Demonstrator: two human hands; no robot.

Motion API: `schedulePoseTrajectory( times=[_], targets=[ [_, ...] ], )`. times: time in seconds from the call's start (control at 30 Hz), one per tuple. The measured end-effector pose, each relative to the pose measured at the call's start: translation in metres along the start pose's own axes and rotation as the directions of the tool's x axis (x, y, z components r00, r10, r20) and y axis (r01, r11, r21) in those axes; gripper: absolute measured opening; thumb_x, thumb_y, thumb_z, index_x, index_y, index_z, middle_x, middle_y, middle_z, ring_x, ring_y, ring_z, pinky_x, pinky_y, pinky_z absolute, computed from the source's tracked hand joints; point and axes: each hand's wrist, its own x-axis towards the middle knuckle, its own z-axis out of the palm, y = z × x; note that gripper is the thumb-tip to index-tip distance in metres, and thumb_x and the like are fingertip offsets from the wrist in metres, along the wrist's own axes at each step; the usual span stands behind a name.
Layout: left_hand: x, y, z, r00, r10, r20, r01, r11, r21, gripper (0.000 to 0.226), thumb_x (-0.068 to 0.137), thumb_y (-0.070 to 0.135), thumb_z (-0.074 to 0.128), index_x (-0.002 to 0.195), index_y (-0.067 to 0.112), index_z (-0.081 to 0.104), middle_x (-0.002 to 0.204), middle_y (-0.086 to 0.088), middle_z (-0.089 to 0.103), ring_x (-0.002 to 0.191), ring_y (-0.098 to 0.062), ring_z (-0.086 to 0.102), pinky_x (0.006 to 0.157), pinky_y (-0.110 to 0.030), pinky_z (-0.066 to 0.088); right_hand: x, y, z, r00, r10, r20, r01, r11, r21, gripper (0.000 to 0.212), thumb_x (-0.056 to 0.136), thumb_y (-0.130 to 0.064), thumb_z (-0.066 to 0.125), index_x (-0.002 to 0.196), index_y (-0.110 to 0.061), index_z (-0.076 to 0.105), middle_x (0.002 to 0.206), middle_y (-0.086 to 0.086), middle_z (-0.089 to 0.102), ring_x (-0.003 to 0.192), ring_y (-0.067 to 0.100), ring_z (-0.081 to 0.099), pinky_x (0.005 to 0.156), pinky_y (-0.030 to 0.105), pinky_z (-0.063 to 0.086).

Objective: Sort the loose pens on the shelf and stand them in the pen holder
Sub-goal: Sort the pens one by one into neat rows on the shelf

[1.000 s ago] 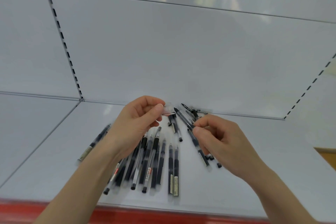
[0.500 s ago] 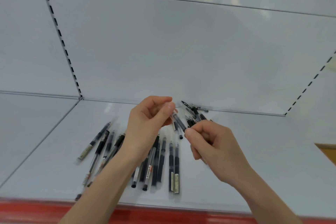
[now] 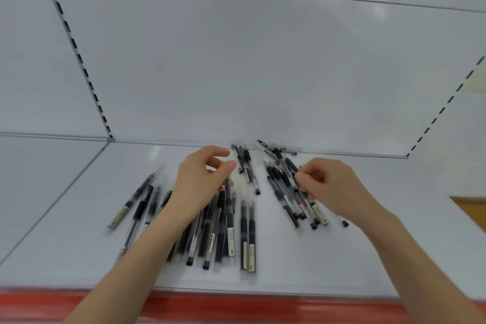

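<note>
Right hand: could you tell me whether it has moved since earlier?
Yes; the right hand has shifted right, away from the two parallel pens, over the right pen cluster.

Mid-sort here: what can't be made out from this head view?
- Pen holder: nowhere in the head view.
- Left hand grip: motion blur, cannot tell if it holds anything.
- Right hand grip: curled fingers hide whether a pen is pinched.
- Middle pens: partly under the left forearm, uncountable.
- Pen labels: blurred, unreadable.

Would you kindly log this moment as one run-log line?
phase: sorting | left hand: curled over middle pens, grip unclear | right hand: fingers at right pens | shelf: pens flat | holder: unseen
</note>
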Motion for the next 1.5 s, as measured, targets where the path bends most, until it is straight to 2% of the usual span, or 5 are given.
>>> schedulePoseTrajectory(
  times=[0.43,0.67,0.87,1.17,1.5],
  targets=[
    [0.019,-0.019,0.001,0.988,0.101,0.116,-0.15,0.809,0.568,0.023,0.086,0.033,0.059,0.1,0.016,0.064,0.095,0.0,0.053,0.085,-0.014,0.049,0.074,-0.023,0.034,-0.003,-0.004,0.038,0.975,0.015,0.221,0.094,0.875,-0.476,0.023,0.081,-0.025,0.057,0.063,-0.013,0.047,0.062,0.004,0.052,0.06,0.021,0.044,0.047,0.027,0.028],
    [0.042,-0.01,0.017,0.97,0.171,0.17,-0.236,0.824,0.515,0.015,0.088,0.02,0.056,0.094,0.01,0.067,0.097,-0.004,0.065,0.083,-0.015,0.053,0.077,-0.025,0.042,-0.008,0.012,0.019,0.994,0.088,0.062,-0.079,0.989,-0.125,0.032,0.084,-0.024,0.055,0.068,0.003,0.053,0.057,0.006,0.049,0.051,0.016,0.043,0.048,0.023,0.036],
    [0.068,-0.001,0.059,0.96,0.157,0.231,-0.264,0.781,0.567,0.021,0.089,0.02,0.052,0.088,0.004,0.066,0.09,-0.009,0.066,0.083,-0.023,0.059,0.075,-0.033,0.048,-0.019,0.023,0.008,0.993,0.116,-0.016,-0.115,0.992,0.057,0.01,0.087,-0.026,0.055,0.079,-0.021,0.054,0.065,-0.007,0.056,0.054,0.006,0.048,0.046,0.009,0.037],
    [0.089,-0.007,0.082,0.984,0.009,0.175,-0.13,0.71,0.693,0.02,0.083,0.023,0.056,0.086,0.004,0.064,0.084,-0.007,0.063,0.078,-0.023,0.058,0.064,-0.028,0.044,-0.029,0.037,0.004,0.992,0.119,-0.032,-0.115,0.989,0.094,0.008,0.087,-0.022,0.056,0.082,-0.017,0.054,0.068,-0.002,0.058,0.055,0.007,0.045,0.051,0.011,0.036],
    [0.05,0.035,0.038,0.935,0.005,0.355,0.036,0.993,-0.11,0.01,0.091,0.017,0.054,0.092,0.009,0.061,0.08,-0.004,0.067,0.069,-0.01,0.067,0.074,-0.028,0.054,-0.025,0.008,-0.002,0.996,0.074,-0.041,-0.055,0.935,0.351,0.013,0.09,-0.012,0.05,0.077,-0.017,0.051,0.053,0.0,0.064,0.049,0.011,0.05,0.049,0.018,0.041]
  ],
)
